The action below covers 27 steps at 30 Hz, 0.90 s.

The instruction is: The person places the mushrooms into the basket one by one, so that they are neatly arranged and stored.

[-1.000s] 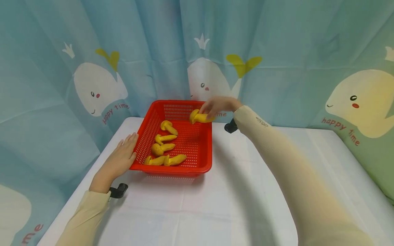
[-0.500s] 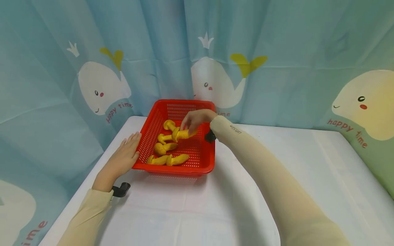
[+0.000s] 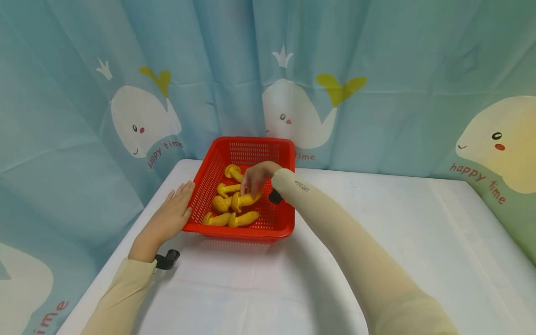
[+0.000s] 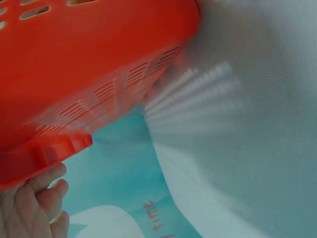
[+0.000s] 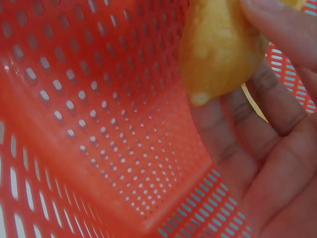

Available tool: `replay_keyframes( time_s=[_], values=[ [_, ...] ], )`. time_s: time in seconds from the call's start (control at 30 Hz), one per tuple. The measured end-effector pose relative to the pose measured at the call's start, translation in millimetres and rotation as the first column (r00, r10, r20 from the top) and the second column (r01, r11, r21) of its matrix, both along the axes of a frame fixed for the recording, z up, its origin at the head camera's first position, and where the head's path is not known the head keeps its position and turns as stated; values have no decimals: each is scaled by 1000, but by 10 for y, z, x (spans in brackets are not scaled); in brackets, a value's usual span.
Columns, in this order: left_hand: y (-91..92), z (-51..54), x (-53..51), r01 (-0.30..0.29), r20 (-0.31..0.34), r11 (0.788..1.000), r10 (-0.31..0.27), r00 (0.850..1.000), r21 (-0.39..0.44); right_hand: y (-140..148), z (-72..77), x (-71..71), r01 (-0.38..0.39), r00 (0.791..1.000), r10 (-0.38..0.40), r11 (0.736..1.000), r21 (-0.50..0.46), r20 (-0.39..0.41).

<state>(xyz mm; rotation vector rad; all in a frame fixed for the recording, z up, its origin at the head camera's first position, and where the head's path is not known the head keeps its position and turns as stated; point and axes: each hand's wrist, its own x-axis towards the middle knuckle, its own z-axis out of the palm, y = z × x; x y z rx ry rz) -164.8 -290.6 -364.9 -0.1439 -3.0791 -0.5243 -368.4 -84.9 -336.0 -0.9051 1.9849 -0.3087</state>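
A red plastic basket [image 3: 286,218] with slotted walls stands on the table. My right hand [image 3: 257,177] reaches inside and pinches a yellow mushroom [image 3: 246,200] between thumb and fingers. In the right wrist view, the stem end of that mushroom [image 5: 218,54] lies across the fingers. Several more yellow mushrooms lie along the basket's left side, among them one at the back [image 3: 232,171] and a pair at the front [image 3: 244,219]. The held one overlaps a neighbour in the head view. My left hand [image 3: 169,216] touches the basket's left rim with straight fingers.
A white cloth [image 3: 234,288] covers the table. Behind it hangs a blue curtain [image 3: 389,130] with whale prints, which also runs along the left side. Black wrist mounts [image 3: 167,259] show at both wrists.
My right hand has brought the mushroom from the basket's back right corner forward, left and down to the other mushrooms. The left hand has stayed at the rim; the head view has shifted slightly.
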Motion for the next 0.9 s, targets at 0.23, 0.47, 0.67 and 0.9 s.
replay_keyframes(
  time_s=[0.23, 0.47, 0.67, 0.9],
  values=[
    [3, -1, 5, -6, -4, 1000, 6, 1000, -4, -18, -77, 2, 119, 993, -119, 990, 70, -1],
    [2, -22, -7, -15, -4, 1000, 14, 1000, -12, -9, -130, -10, 188, 982, -187, 978, 95, -21],
    [-3, -17, -12, -15, -4, 1000, 15, 1000, -19, 22, -166, -42, 220, 975, -217, 969, 112, -41],
    [-1, -8, -10, -19, 2, 1000, 19, 1000, -11, 53, -159, -101, 294, 955, -297, 950, 108, 7]
  ],
)
